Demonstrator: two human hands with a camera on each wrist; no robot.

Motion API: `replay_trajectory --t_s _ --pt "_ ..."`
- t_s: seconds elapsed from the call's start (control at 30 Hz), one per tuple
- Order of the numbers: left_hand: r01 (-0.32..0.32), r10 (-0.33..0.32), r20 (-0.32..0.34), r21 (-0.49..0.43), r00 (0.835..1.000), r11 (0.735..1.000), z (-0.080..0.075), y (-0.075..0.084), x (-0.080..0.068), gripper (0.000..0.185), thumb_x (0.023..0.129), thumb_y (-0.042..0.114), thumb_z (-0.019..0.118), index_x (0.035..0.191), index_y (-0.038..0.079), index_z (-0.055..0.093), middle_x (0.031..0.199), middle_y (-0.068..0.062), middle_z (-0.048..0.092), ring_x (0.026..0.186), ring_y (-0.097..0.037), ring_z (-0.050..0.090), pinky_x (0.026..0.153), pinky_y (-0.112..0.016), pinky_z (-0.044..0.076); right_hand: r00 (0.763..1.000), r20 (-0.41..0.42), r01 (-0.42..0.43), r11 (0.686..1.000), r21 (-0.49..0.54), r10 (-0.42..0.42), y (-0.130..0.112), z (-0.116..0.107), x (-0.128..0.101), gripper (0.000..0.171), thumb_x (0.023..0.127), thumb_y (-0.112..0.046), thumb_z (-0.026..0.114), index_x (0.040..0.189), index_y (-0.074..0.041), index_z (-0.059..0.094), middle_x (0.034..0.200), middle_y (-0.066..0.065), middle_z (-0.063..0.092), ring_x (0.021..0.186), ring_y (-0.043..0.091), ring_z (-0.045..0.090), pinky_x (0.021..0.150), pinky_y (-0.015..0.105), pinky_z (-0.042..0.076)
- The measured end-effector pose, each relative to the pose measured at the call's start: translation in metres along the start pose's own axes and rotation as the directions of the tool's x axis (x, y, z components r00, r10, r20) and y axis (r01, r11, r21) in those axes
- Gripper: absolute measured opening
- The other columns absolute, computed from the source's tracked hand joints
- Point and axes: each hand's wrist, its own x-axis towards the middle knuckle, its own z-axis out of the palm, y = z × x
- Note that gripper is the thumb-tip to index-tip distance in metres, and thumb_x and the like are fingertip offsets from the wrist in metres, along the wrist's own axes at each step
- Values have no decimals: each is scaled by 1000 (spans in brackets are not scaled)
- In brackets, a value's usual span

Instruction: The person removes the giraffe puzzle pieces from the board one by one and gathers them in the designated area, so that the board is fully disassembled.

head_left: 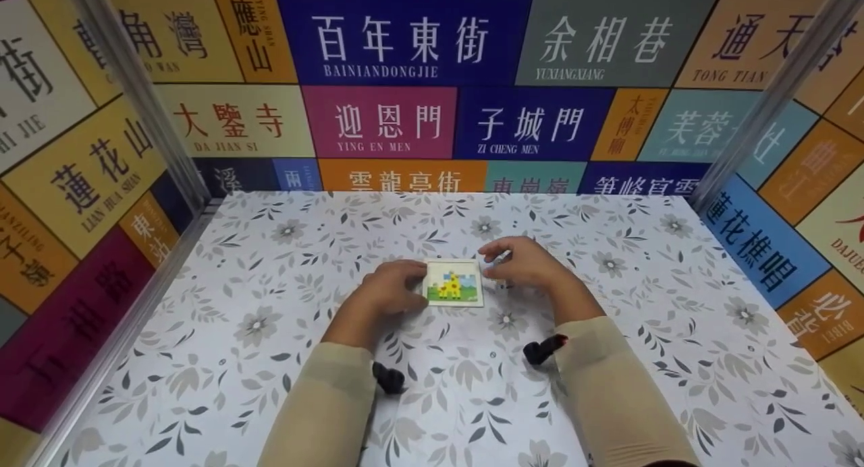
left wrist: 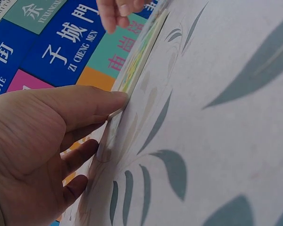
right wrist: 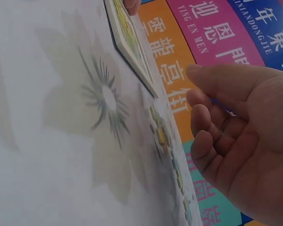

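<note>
A small square jigsaw puzzle board [head_left: 453, 301] lies on the table, with a pale rim and a yellow giraffe on green grass inside. Part of its upper area is bare cream. At the board's left edge, my left hand [head_left: 391, 286] holds it between thumb and fingers; the left wrist view shows the thumb [left wrist: 115, 100] on the near edge. Just off the right edge hovers my right hand [head_left: 523, 261], fingers loosely curled with nothing in them. Beneath it in the right wrist view lie several small puzzle pieces [right wrist: 161, 136], which this hand mostly hides from the head view.
A white cloth with grey leaves and flowers covers the table [head_left: 270, 386]. Colourful panels with Chinese lettering [head_left: 405, 35] stand behind and at both sides. Clear upright edges [head_left: 145, 109] mark the corners. Small black devices [head_left: 389, 378] sit at both sleeve cuffs.
</note>
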Motion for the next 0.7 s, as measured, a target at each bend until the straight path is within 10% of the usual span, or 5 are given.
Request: replay_trajectory --t_s 0.7 --pt "-34 33 -6 -24 999 999 1 -2 0 65 86 27 82 148 33 66 163 12 52 160 -27 37 133 -57 27 998 47 44 998 43 -46 -31 35 13 52 93 -27 82 143 -18 69 136 4 71 125 28 68 97 42 59"
